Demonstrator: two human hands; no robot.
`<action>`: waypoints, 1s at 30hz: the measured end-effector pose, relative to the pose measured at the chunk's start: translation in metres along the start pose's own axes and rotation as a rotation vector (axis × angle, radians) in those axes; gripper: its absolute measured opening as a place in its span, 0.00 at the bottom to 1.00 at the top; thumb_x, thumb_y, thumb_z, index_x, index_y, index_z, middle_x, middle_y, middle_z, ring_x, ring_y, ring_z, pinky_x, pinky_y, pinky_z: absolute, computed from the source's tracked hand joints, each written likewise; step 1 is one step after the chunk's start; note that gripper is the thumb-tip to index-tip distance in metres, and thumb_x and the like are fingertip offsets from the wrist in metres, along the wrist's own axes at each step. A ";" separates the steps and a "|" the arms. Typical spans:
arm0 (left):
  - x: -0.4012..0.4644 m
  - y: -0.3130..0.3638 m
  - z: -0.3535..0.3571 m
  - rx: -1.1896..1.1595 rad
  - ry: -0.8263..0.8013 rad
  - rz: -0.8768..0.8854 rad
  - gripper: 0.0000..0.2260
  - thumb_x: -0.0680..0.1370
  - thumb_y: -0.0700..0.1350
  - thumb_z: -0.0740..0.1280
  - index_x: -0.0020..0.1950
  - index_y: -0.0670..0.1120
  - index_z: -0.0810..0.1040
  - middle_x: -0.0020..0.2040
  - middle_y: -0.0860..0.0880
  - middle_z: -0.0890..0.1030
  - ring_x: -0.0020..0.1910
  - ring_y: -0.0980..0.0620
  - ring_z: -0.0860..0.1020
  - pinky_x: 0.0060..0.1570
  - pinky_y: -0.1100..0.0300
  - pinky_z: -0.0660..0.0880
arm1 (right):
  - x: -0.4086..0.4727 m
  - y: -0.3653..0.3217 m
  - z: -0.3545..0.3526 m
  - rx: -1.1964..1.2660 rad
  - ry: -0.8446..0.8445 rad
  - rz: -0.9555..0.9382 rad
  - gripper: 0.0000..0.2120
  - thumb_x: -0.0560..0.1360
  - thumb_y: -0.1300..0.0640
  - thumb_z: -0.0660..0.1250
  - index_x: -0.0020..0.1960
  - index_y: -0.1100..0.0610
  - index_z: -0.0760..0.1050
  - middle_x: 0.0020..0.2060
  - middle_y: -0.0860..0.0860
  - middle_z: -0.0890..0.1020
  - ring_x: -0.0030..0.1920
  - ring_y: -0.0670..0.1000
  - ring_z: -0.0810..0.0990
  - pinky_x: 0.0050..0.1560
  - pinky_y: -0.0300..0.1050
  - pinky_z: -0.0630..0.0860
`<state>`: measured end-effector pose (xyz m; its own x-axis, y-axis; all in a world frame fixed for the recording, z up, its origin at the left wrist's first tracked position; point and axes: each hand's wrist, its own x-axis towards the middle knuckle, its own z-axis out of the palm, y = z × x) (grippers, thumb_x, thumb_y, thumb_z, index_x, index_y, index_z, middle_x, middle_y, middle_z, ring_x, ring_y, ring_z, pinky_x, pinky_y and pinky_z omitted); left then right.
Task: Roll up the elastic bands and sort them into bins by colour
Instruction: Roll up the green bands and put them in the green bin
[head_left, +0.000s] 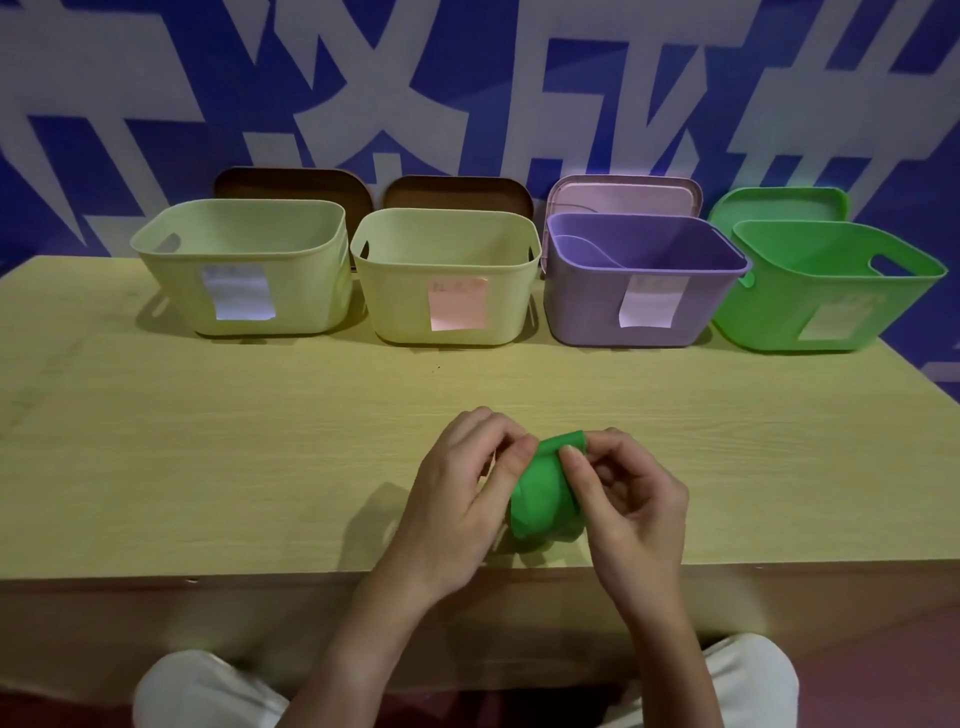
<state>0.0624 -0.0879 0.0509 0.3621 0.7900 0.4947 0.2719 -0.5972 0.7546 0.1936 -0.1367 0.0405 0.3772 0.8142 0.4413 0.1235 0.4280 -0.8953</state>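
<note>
A green elastic band (543, 501), partly rolled into a thick coil, is held just above the near edge of the wooden table (208, 441). My left hand (462, 499) pinches its left side and my right hand (628, 504) pinches its upper right edge. Along the far side stand four bins with paper labels: a pale yellow bin (171, 265) at the left, a second pale yellow bin (519, 306), a purple bin (582, 312) and a green bin (758, 312) at the right. The bins' insides are mostly hidden.
Lids lean on the blue and white wall behind the bins: two brown lids (291, 182), a pink lid (623, 192) and a green lid (779, 205). My knees in light trousers (208, 691) show below the table's front edge.
</note>
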 end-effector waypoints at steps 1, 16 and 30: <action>0.000 0.000 0.000 0.051 -0.007 0.023 0.12 0.81 0.52 0.56 0.42 0.48 0.73 0.39 0.59 0.71 0.41 0.57 0.71 0.42 0.65 0.66 | 0.000 0.001 0.001 0.002 -0.018 0.011 0.03 0.74 0.58 0.68 0.41 0.54 0.77 0.33 0.44 0.79 0.34 0.40 0.75 0.36 0.32 0.72; 0.001 -0.002 0.010 -0.154 0.071 -0.102 0.15 0.81 0.51 0.55 0.38 0.46 0.69 0.32 0.55 0.67 0.31 0.56 0.66 0.33 0.58 0.64 | 0.000 -0.001 0.012 -0.020 0.024 -0.017 0.04 0.75 0.61 0.65 0.44 0.53 0.75 0.36 0.46 0.81 0.35 0.41 0.79 0.36 0.32 0.73; 0.003 -0.003 0.011 -0.186 0.071 -0.128 0.18 0.81 0.54 0.52 0.37 0.46 0.69 0.31 0.51 0.68 0.30 0.55 0.67 0.32 0.60 0.66 | 0.002 0.004 0.012 0.137 0.014 0.069 0.03 0.73 0.52 0.69 0.45 0.50 0.78 0.33 0.55 0.80 0.35 0.46 0.77 0.35 0.36 0.74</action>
<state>0.0723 -0.0857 0.0454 0.2704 0.8691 0.4141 0.1400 -0.4611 0.8763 0.1843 -0.1286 0.0390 0.3931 0.8386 0.3772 -0.0290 0.4213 -0.9064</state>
